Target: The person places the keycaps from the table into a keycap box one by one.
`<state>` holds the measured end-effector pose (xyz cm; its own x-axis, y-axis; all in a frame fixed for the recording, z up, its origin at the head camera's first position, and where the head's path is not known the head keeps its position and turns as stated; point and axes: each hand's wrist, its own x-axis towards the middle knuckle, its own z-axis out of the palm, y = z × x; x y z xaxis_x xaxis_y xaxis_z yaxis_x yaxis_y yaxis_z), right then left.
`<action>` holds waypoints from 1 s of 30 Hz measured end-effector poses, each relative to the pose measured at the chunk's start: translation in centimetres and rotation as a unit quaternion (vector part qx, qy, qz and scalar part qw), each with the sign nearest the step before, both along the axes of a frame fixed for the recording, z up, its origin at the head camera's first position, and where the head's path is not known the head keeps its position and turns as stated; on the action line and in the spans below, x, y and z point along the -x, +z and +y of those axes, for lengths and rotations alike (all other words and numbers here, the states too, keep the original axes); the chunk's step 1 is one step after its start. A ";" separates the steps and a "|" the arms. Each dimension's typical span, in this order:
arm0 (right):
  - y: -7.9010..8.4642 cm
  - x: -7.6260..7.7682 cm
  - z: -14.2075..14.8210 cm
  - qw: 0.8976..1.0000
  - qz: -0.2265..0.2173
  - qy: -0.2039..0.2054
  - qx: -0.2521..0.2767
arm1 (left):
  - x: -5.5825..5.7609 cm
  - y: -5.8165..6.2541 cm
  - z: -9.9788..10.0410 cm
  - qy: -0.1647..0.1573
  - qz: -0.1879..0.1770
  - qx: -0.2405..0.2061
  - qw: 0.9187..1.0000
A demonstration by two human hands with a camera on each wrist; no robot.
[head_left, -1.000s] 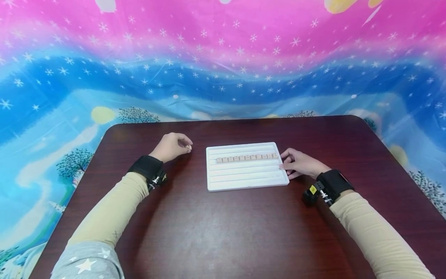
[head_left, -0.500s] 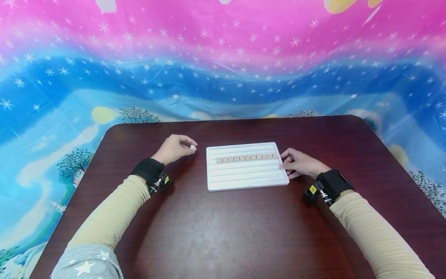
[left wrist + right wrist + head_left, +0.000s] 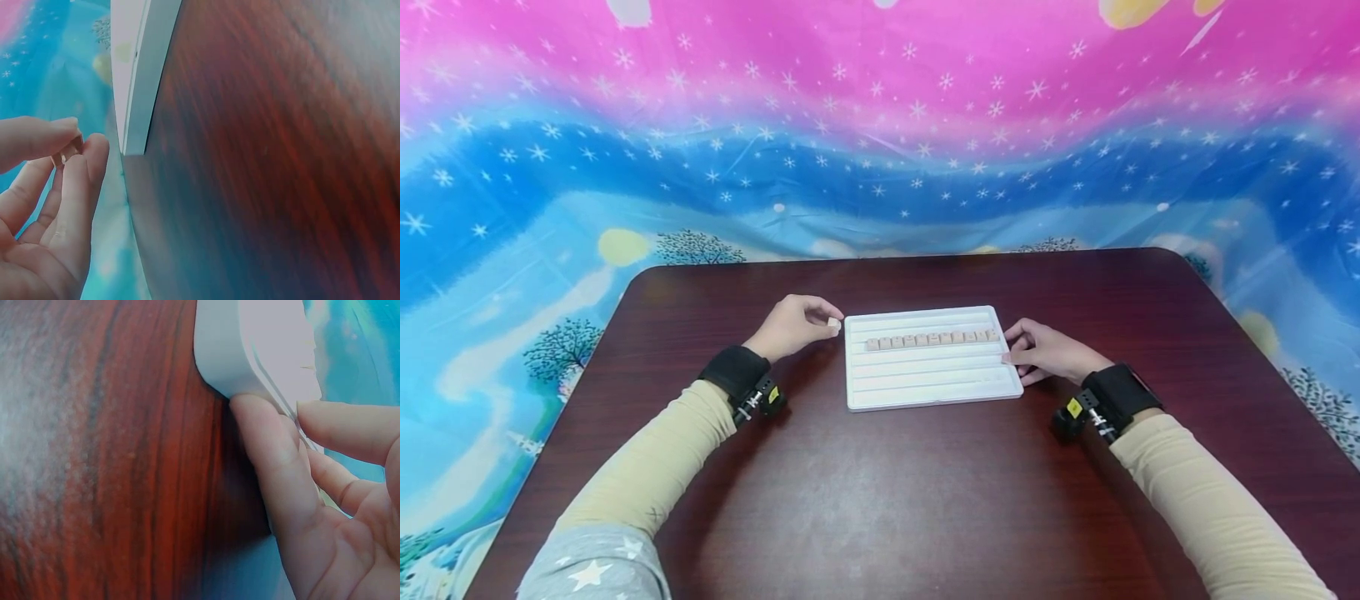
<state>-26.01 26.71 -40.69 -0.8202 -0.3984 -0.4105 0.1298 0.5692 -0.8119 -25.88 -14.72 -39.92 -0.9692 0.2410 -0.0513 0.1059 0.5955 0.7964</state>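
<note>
My left hand (image 3: pixel 792 327) pinches a small beige keycap (image 3: pixel 834 322) between thumb and fingers, just off the left edge of a white ridged tray (image 3: pixel 925 382). Up close in the left wrist view, the fingertips partly cover the keycap (image 3: pixel 70 149). Along one of the tray's upper ridges runs a row of several beige keycaps (image 3: pixel 932 339); their markings are too small to read. At the tray's right edge, my right hand (image 3: pixel 1051 352) grips the rim. The right wrist view has the thumb and fingers either side of the tray wall (image 3: pixel 226 350).
The tray lies flat on a dark reddish-brown wooden table (image 3: pixel 880 492). Behind the table hangs a pink and blue patterned cloth (image 3: pixel 880 167). Each wrist wears a black strap with a small camera.
My left hand has moved to the right with the keycap, from well left of the tray to close beside its left edge. The right hand and the tray stay where they were.
</note>
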 end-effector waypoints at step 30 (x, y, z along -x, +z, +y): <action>-0.1 0.1 0.1 1.000 -0.004 0.001 0.007 | -0.5 0.0 1.6 -0.007 -0.008 -0.013 1.000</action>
